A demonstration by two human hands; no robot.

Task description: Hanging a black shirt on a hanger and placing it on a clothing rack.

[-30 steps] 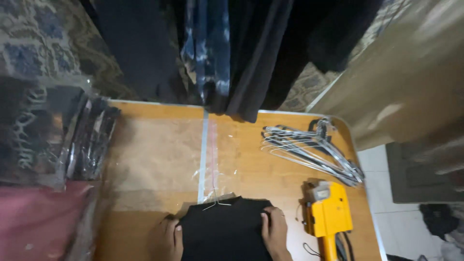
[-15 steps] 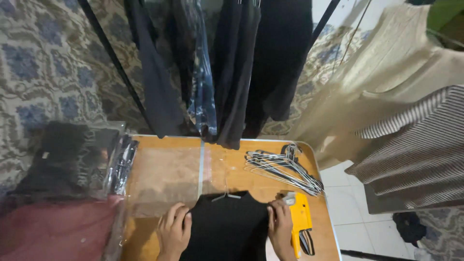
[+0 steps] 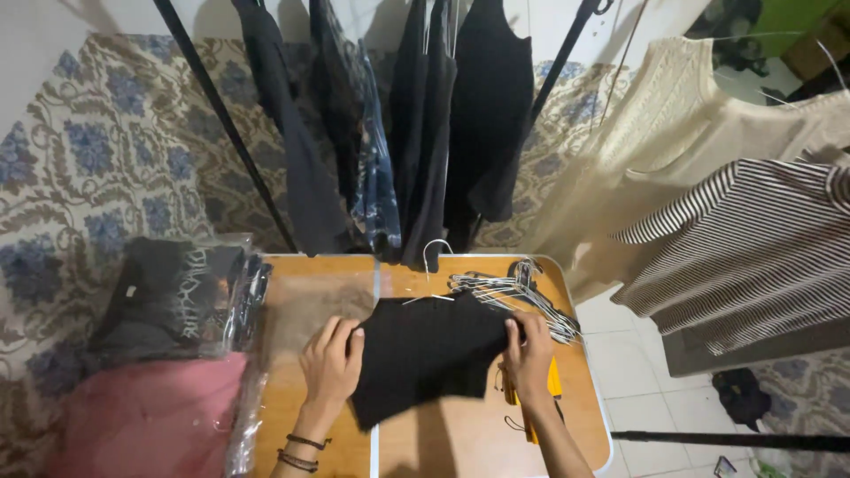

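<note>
At the far left I see a stack of bagged clothes: a dark folded garment in a clear plastic bag [image 3: 173,296] lies on top, and a pink bagged garment [image 3: 146,420] lies under it, closer to me; both hang partly over the left edge of the wooden tabletop [image 3: 460,438]. Just right of them, an empty clear plastic bag [image 3: 301,305] lies flat on the wood. My left hand [image 3: 332,358] comes next (two dark bands are on its wrist); its fingers are spread and pressed flat on the left edge of the black folded garment [image 3: 429,354], not closed around it. This garment lies in the middle of the tabletop, a little tilted, and a thin wire hanger hook [image 3: 431,252] stands up at its far edge. My right hand [image 3: 529,352] holds the right edge of the same garment, with the fingers curled over the cloth. Under this hand a yellow tool [image 3: 551,385] shows partly, and behind it a bundle of wire hangers [image 3: 518,292] lies near the far right corner. Dark clothes [image 3: 443,133] hang on a rack behind the tabletop, and at the right hang a cream knitted top [image 3: 673,133] and a striped top [image 3: 753,248].
</note>
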